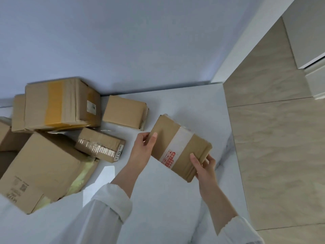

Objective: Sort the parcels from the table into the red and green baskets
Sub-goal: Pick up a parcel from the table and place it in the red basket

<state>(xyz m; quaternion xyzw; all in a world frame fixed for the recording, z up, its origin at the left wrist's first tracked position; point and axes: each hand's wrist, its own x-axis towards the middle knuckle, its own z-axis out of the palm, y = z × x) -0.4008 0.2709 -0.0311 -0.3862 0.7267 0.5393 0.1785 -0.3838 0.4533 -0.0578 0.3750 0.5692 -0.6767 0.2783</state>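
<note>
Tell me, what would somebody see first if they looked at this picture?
First you'd see the small brown box with white tape and red print, held in the middle of the picture by the left hand and the right hand. Then you'd see the heap of boxes on the left side of the white table. A big box with yellow tape sits at the back of the heap.

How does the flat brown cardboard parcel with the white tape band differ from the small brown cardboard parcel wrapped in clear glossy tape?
The white-banded parcel is gripped by the left hand and right hand; the clear-taped parcel lies on the white table, untouched. The white-banded parcel carries red print; the clear-taped parcel has a white end label. Both are brown cardboard.
</note>
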